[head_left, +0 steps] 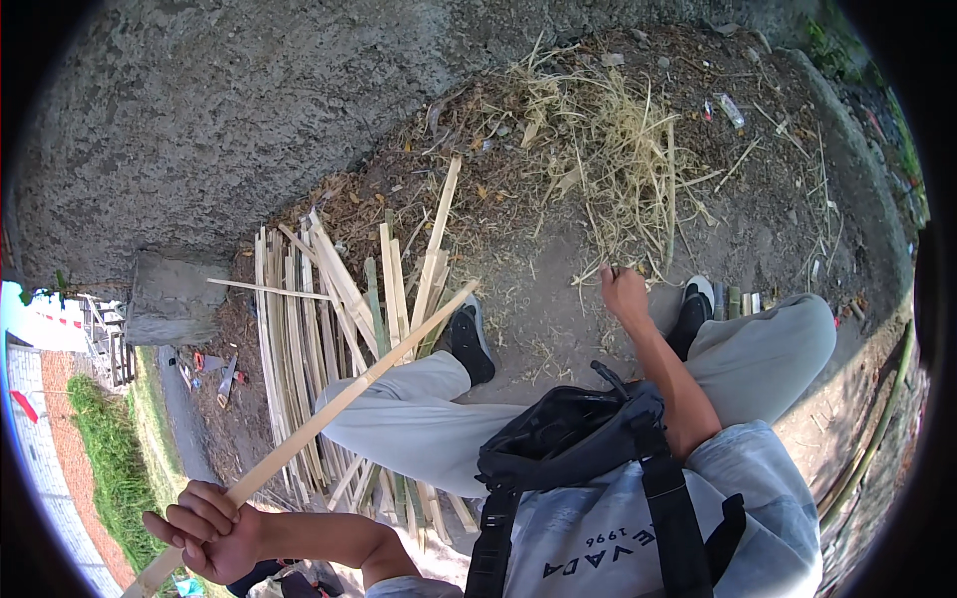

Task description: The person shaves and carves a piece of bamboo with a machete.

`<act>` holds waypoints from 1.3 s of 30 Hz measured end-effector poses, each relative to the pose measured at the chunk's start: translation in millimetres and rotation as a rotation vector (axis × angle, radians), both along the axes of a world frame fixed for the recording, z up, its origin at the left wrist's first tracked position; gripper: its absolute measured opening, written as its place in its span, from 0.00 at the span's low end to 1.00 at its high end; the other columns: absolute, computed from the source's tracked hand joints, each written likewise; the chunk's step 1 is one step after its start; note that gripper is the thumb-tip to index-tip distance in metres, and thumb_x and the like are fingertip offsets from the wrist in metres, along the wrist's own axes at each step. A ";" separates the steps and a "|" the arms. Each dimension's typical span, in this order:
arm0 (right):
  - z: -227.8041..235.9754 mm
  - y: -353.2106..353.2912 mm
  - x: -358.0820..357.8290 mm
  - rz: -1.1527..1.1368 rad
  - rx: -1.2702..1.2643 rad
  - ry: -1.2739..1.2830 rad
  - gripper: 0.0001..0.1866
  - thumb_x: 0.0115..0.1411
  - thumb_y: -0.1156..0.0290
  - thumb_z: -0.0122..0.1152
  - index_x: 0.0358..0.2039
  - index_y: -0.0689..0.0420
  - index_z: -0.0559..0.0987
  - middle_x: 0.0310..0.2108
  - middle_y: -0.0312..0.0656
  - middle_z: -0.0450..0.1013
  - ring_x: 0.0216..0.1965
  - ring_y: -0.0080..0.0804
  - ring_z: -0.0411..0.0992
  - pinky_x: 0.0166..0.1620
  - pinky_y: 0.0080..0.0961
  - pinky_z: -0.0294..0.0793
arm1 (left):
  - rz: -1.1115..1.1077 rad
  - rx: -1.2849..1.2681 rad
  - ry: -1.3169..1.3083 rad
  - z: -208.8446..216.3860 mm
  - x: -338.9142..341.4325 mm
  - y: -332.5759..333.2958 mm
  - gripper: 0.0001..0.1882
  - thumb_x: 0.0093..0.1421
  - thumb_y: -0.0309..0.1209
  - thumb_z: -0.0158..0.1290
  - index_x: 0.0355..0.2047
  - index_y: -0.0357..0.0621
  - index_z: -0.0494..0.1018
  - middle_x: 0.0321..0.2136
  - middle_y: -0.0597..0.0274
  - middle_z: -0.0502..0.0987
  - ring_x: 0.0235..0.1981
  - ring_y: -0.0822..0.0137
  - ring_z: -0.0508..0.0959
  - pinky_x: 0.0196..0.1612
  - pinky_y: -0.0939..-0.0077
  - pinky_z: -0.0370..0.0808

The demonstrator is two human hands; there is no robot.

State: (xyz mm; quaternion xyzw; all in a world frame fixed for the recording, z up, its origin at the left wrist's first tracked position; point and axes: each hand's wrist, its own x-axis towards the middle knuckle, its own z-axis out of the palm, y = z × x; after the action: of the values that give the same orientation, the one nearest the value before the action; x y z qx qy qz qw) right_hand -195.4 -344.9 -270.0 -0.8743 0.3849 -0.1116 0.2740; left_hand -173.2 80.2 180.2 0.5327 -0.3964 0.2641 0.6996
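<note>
A long, flat, pale bamboo strip (339,402) slants across the left side, from the lower left corner up to beside my left shoe. My left hand (206,530) is wrapped round it close to its lower end. Above the ground between my feet, my right hand (624,293) has its fingers curled closed. Something small and dark shows at its fingertips, too little of it to name. The strip's far end lies well to the left of my right hand, not touching it. Past that hand is a heap of thin, curly shavings (623,164).
Many split strips (299,349) lie in a pile at my left, partly under my leg. A rough concrete wall (249,110) rises ahead, with a concrete block (177,294) by it. A handsaw (228,381) rests on the dirt farther left. Green poles (877,429) lie at the right.
</note>
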 end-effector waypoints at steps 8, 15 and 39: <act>29.1 29.3 5.7 0.115 0.674 0.165 0.28 0.58 0.51 0.59 0.17 0.66 0.76 0.12 0.49 0.71 0.16 0.36 0.74 0.25 0.34 0.73 | -0.095 -0.085 0.075 -9.6 16.7 -30.9 0.10 0.52 0.25 0.49 0.33 0.44 0.59 0.11 0.70 0.54 0.06 0.79 0.51 0.10 0.83 0.56; 29.4 20.4 10.1 0.135 0.599 0.015 0.14 0.50 0.66 0.64 0.19 0.66 0.77 0.13 0.46 0.73 0.17 0.34 0.76 0.27 0.32 0.74 | -0.250 -0.063 0.297 -27.5 82.4 -96.1 0.14 0.53 0.27 0.44 0.38 0.46 0.52 0.16 0.57 0.60 0.13 0.66 0.64 0.16 0.75 0.65; 0.2 6.8 14.5 -0.081 0.778 -0.140 0.05 0.48 0.75 0.57 0.21 0.63 0.76 0.15 0.39 0.70 0.16 0.27 0.72 0.21 0.24 0.71 | 0.121 0.377 0.065 -77.1 171.5 -194.2 0.16 0.69 0.38 0.43 0.47 0.40 0.56 0.47 0.51 0.63 0.42 0.63 0.75 0.39 0.67 0.78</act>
State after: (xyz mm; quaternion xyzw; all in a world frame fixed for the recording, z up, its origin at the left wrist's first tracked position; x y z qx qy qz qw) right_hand -180.9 -338.1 -269.8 -0.6796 0.4127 -0.0274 0.6058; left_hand -1.7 -113.9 103.1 0.6853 -0.3833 0.2093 0.5828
